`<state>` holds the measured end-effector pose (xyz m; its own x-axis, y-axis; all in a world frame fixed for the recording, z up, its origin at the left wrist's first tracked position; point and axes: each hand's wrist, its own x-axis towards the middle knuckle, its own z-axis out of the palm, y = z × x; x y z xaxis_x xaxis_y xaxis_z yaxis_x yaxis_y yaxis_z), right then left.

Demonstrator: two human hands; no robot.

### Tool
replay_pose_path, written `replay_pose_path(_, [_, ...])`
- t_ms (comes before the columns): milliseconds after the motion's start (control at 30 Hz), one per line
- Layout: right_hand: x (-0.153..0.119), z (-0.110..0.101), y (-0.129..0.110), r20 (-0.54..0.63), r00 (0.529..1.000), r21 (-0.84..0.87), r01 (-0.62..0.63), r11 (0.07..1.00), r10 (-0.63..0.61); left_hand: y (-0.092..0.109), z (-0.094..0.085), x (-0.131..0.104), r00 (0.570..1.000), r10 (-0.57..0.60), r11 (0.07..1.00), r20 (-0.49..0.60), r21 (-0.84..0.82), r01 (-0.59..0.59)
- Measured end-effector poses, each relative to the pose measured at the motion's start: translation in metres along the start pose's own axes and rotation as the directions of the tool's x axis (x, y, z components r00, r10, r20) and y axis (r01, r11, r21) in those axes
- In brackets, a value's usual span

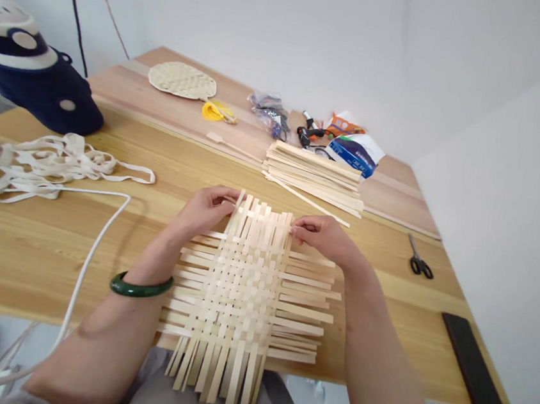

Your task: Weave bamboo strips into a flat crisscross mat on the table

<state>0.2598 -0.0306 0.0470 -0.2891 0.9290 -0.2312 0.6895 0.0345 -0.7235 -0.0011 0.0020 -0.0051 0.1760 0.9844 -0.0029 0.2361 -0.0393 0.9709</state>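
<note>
The loose strip ends look like the weak point: nothing visible binds the rim of the woven mat point(239, 289), so a sideways tug at one far corner could skew its squares or let an outer strip slip out. The left hand point(211, 209) and right hand point(319, 234) stand apart, fingers pinched at its two far corners (whether on a cross strip or on the lengthwise ends, I cannot tell). The mat lies at the near edge of the worktop point(407, 319), its near ends jutting over the edge, where they could catch and bend if the person leans in. Thin, pale, flat strips, bamboo or wood by their look, cross in a tight checkered middle and run out into uneven fringes; pulled hard, they might split. Beyond sits a stack of straight spare strips point(314, 178); soft white tape point(61, 167) lies looped to the left
</note>
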Motion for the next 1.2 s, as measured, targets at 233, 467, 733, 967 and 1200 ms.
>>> replay_pose_path(233, [-0.013,0.004,0.016,-0.142,0.982,-0.106,-0.141,0.984,0.125,0.007,-0.002,-0.004,0.999,0.033,0.995,0.005,0.092,-0.033])
replay_pose_path(467, [-0.030,0.005,0.039,-0.216,0.964,-0.037,-0.169,0.985,0.157,-0.006,-0.006,-0.011,0.989,0.148,0.895,-0.024,0.427,-0.124])
replay_pose_path(733, [0.000,0.013,0.033,-0.062,0.994,0.057,-0.082,0.995,0.085,-0.014,-0.008,-0.017,0.914,0.404,0.598,-0.017,0.761,-0.250])
replay_pose_path(967, [0.009,0.015,0.031,-0.170,0.974,-0.061,-0.162,0.985,0.150,-0.018,-0.005,-0.047,0.914,0.402,0.510,0.046,0.818,-0.266])
replay_pose_path(1200, [0.011,0.030,0.025,-0.145,0.985,-0.137,-0.113,0.984,0.093,-0.027,-0.007,-0.048,0.914,0.405,0.554,-0.008,0.797,-0.239])
